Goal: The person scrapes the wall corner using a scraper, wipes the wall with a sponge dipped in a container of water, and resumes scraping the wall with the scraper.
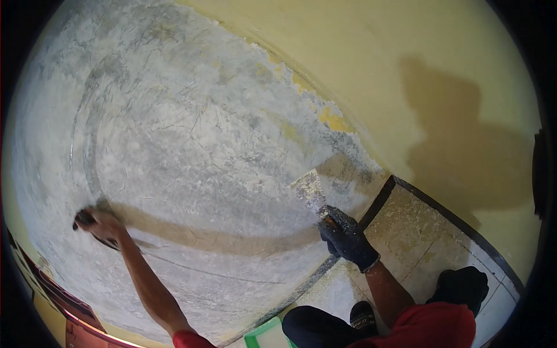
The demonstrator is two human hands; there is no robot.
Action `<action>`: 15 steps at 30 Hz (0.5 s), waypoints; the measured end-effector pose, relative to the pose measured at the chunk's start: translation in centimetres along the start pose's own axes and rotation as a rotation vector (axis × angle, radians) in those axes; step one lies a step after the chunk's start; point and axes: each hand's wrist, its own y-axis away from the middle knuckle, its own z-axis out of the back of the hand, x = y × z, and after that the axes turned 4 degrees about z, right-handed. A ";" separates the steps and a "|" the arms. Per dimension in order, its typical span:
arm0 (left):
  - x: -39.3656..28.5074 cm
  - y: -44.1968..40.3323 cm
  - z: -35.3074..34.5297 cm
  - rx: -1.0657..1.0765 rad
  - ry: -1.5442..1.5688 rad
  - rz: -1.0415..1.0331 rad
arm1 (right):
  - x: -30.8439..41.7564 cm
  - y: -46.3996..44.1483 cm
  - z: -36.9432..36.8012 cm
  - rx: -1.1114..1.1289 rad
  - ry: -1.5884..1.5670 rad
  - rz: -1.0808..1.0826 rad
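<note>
My left hand (pixel 104 225), bare, is closed round a dark-handled flat tool (pixel 86 218) and holds it against the patchy grey-white wall (pixel 191 151). Motion blur and the hand hide the tool's exact kind. In a dark glove, my right hand (pixel 347 239) grips a scraper (pixel 312 193) by its handle. The scraper's broad blade points up and left in front of the wall and is crusted with pale flakes. Dark curved streaks mark the wall above my left hand.
A yellow wall (pixel 371 52) meets the stripped surface along a ragged paint edge. Dark skirting borders the tiled floor (pixel 406 232), which is strewn with pale debris. A green-rimmed tray (pixel 255 338) stands near my knee (pixel 316 327). My shoe (pixel 362 315) is beside it.
</note>
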 end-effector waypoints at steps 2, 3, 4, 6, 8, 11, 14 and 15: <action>-6.6 -0.6 -3.1 0.074 -0.183 0.039 | 0.2 -0.4 1.1 -0.008 0.017 0.000; -6.7 -2.2 -5.8 0.106 -0.134 -0.018 | 0.4 -0.8 1.5 -0.016 0.040 0.011; -8.6 -3.1 -8.6 0.186 -0.332 0.089 | 0.3 -1.0 1.8 0.002 0.046 0.003; -16.5 -1.6 -13.0 0.165 -0.017 -0.094 | 0.2 -1.1 2.3 -0.071 0.073 0.042; -21.5 -0.4 -18.3 0.501 0.125 -0.015 | 0.9 -1.0 2.6 -0.108 0.087 0.047; -30.2 12.3 -20.2 0.438 0.207 -0.561 | 1.1 -1.1 3.4 -0.184 0.025 0.057; -33.5 25.3 -16.5 0.801 0.411 -0.688 | 2.4 -0.4 4.3 -0.237 0.022 0.106; -34.0 29.7 -14.9 0.941 0.483 -0.696 | 3.1 0.0 4.6 -0.240 -0.025 0.095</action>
